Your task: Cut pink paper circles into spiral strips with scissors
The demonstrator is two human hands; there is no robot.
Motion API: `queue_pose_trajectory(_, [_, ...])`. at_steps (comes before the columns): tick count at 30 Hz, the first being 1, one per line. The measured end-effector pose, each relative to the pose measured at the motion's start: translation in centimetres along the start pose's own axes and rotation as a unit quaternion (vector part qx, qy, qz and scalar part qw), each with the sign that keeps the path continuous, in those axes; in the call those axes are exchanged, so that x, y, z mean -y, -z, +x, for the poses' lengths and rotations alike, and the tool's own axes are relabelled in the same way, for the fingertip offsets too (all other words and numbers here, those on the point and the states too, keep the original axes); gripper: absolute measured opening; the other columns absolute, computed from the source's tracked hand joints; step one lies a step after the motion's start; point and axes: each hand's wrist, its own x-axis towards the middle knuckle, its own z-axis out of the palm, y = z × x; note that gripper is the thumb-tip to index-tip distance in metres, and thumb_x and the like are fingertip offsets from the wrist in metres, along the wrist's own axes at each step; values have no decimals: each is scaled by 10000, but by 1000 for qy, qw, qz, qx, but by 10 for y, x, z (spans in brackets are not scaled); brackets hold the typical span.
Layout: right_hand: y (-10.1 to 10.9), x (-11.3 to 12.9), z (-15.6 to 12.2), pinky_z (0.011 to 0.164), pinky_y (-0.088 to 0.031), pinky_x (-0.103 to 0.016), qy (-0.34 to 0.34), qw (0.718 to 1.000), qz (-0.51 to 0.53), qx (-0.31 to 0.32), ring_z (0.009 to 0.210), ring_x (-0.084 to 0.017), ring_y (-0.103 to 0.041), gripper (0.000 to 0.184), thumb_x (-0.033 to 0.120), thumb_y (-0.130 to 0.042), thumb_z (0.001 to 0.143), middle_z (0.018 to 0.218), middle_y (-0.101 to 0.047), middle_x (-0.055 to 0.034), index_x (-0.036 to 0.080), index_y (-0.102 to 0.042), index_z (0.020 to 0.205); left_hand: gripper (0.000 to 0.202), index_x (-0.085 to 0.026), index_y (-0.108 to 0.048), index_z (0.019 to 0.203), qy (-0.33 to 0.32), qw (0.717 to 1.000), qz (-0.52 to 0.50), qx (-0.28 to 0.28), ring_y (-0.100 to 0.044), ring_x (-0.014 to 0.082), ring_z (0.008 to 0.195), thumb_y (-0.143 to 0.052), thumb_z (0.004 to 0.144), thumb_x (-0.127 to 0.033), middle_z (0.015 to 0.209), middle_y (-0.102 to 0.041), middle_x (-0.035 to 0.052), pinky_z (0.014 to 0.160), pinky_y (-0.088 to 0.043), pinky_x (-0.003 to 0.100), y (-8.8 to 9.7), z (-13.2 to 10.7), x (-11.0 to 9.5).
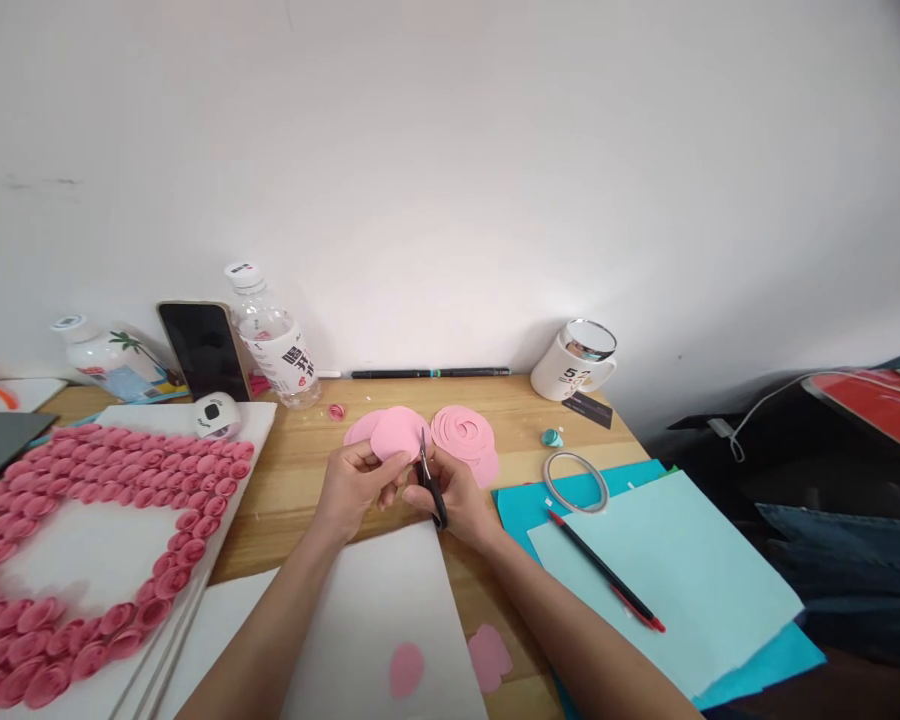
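Observation:
My left hand point(356, 480) pinches a pink paper circle point(396, 432) above the wooden desk point(300, 480). My right hand point(454, 492) is closed on black-handled scissors point(429, 480), whose blades point up into the edge of that circle. Both hands meet at the desk's middle. Behind them lie more pink paper circles point(360, 428) and a pink circle cut into a spiral point(463, 432).
A white board with a heart of pink paper roses point(82, 560) lies at left. A phone point(204, 350), two bottles point(274, 345), a mug point(574, 365), a tape ring point(576, 482), a red-and-black pencil point(606, 572) on light blue paper point(682, 580), and white sheets point(390, 620) surround the hands.

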Motion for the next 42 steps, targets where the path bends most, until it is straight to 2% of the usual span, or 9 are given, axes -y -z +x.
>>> queue_pose_trajectory(5, [1, -1, -1, 485, -265, -209, 4, 1000, -1, 10, 523, -75, -350, 482, 456, -816, 569, 597, -467, 54, 159, -526, 813, 225, -132, -628, 580, -8, 1000, 3, 2, -397, 54, 332, -723, 624, -331, 401, -500, -37, 332, -307, 184, -1, -3, -4])
queue_pose_trajectory(13, [3, -1, 0, 481, -262, -207, 6, 1000, -3, 12, 515, -72, -346, 474, 446, -808, 585, 601, -471, 50, 155, -529, 835, 231, -116, -667, 630, -20, 1000, 3, 14, -408, 51, 341, -709, 661, -341, 438, -524, -27, 337, -304, 185, 3, 0, 3])
queue_pose_trajectory(19, [6, -8, 1, 476, -257, -203, 7, 1000, -8, 20, 515, -68, -350, 443, 470, -753, 651, 619, -478, 42, 148, -540, 867, 242, -118, -643, 600, -14, 1000, -9, 10, -411, 48, 340, -726, 635, -342, 451, -535, -31, 342, -306, 186, 3, 2, 4])
queue_pose_trajectory(31, [4, -8, 1, 432, -253, -195, -17, 1000, -12, 15, 456, -59, -327, 383, 416, -768, 626, 517, -441, 72, 166, -518, 774, 270, -129, -580, 555, -15, 1000, -5, 3, -398, 37, 333, -717, 640, -345, 423, -511, -46, 349, -284, 173, 6, 6, 3])
queue_pose_trajectory(38, [2, -12, 2, 439, -293, -200, -26, 1000, -5, 5, 456, -71, -361, 345, 397, -728, 658, 510, -436, 74, 166, -512, 796, 342, -154, -491, 537, -7, 998, -63, 6, -438, 55, 330, -718, 653, -382, 478, -578, -28, 346, -310, 184, 6, 5, 6])
queue_pose_trajectory(42, [0, -14, 1, 442, -298, -196, -24, 1000, 5, 14, 474, -71, -366, 351, 388, -742, 658, 552, -476, 58, 159, -543, 833, 304, -144, -554, 590, 0, 997, -67, 23, -433, 53, 330, -700, 682, -393, 475, -576, -27, 356, -312, 188, 2, 5, 9])
